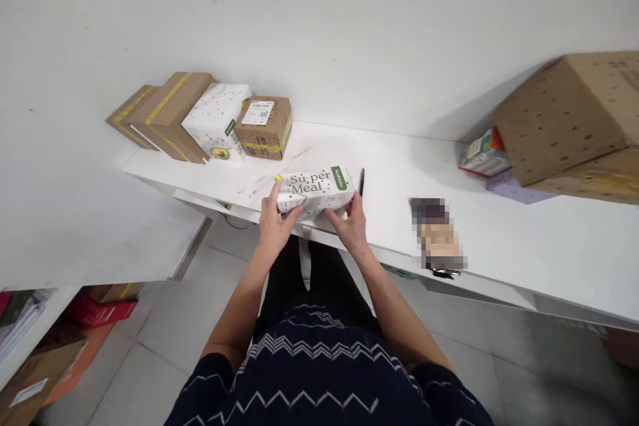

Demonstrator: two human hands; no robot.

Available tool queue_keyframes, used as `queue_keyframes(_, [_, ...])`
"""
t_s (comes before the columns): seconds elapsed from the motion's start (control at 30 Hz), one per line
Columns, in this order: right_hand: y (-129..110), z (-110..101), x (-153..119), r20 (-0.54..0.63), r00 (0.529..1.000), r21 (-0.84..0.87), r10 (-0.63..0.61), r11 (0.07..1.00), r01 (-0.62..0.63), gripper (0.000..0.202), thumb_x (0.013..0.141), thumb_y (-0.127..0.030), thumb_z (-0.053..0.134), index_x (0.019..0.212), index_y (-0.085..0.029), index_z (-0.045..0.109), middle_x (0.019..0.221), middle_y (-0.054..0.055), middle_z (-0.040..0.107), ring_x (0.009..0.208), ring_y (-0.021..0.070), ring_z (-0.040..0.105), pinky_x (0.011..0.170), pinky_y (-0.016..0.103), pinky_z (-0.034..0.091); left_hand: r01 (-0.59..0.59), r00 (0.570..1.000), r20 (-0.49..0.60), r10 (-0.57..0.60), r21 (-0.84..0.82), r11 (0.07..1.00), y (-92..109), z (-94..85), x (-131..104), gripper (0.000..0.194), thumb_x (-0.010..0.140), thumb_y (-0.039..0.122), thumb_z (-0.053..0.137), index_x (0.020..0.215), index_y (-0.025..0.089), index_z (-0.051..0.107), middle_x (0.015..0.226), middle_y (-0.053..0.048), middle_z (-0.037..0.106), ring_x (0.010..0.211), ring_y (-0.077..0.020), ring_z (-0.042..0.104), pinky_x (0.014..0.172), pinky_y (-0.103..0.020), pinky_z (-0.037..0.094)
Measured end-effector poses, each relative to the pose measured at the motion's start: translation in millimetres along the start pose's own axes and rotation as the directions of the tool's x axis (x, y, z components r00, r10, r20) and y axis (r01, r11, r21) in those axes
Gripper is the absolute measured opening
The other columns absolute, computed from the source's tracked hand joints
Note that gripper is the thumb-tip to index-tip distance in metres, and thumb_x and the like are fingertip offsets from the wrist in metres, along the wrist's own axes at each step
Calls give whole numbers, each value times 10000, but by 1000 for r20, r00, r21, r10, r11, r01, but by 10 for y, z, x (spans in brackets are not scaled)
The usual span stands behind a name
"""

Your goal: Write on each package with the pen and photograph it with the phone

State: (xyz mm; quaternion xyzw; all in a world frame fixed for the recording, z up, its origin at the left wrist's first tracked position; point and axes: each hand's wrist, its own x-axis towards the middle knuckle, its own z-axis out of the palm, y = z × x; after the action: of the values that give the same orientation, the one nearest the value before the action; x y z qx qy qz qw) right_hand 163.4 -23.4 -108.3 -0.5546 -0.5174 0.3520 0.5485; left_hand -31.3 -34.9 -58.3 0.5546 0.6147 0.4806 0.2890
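Between both my hands is a white carton point(315, 192) printed "Su-per Meal" in green, with a green label at its right end. My left hand point(275, 225) grips its left end, thumb on the near side. On the right end my right hand point(351, 225) is closed the same way, thumb pressed to the near face. The carton is at the front edge of the white shelf table point(384, 166); whether it rests on the surface I cannot tell. Just beyond its right end lies a black pen point(362, 182).
At the back left stand several boxes: taped brown cartons point(172, 116), a white carton point(215, 121) and a small labelled brown box point(263, 126). A blurred-out item point(439, 234) lies to the right. Farther right, a large brown box point(574, 123) leans over a small colourful box point(484, 153).
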Motion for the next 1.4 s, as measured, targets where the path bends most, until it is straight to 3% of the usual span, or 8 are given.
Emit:
queue_keyframes(0.2, [22,17,-10,-42,999,-98,-29,995,25,716,792,-450,731,1412,-227,450,1379,127,568,1236,281,562,1034,478,485,-195,981,17,195,184,963,18,-19,35,567,856,403,731,1386,304,551,1372,-128,543,1325,-326,497,1066,-488,465])
queue_keyframes(0.37, [52,31,-63,-30,998,-113,-56,992,52,710,816,-436,703,1439,-243,423,1437,128,528,1285,276,533,1044,480,490,-185,982,84,169,259,948,67,-15,-2,481,922,447,629,1382,316,578,1360,-145,504,1304,-344,508,930,-434,554])
queue_keyframes(0.5, [112,-158,-10,110,991,-7,-81,997,82,599,849,-272,566,1436,-262,447,1442,98,541,1287,236,548,1068,471,481,-177,983,100,154,298,938,74,-22,-43,465,944,450,586,1396,345,580,1355,-151,468,1286,-351,519,878,-424,566])
queue_keyframes(0.6, [189,-377,207,63,996,-138,-66,988,74,544,819,-156,431,1335,-255,570,1363,88,590,1244,229,575,1058,485,486,-193,980,102,170,293,936,48,-20,-45,458,941,424,595,1392,343,588,1360,-153,468,1300,-355,500,910,-443,552])
queue_keyframes(0.7, [257,-520,506,24,999,-557,-25,830,34,584,813,-92,393,1347,-208,599,1415,146,522,1311,285,496,1063,519,460,-166,984,108,141,280,945,30,-14,-46,469,941,438,593,1401,347,578,1397,-152,449,1298,-361,509,911,-457,551])
queue_keyframes(0.8, [298,-533,712,131,990,-754,52,654,66,583,808,-56,421,1337,-184,630,1448,175,495,1342,362,420,1071,561,414,-148,987,99,124,279,949,28,-8,-61,483,937,444,600,1409,350,566,1418,-153,437,1316,-372,504,929,-479,546])
queue_keyframes(1.0, [320,-490,719,241,967,-837,89,524,160,547,846,-43,410,1322,-182,641,1395,160,583,1253,370,442,1007,506,450,-152,985,123,124,259,954,29,-16,-80,489,942,456,592,1421,364,546,1444,-149,422,1372,-387,456,903,-450,562])
queue_keyframes(1.4, [170,-741,671,333,929,-906,164,329,267,427,936,-75,392,1236,-194,672,1236,158,651,1112,304,571,837,379,489,-149,987,97,127,276,950,8,43,-15,507,934,483,593,1422,354,550,1405,-139,441,1271,-364,538,920,-452,544])
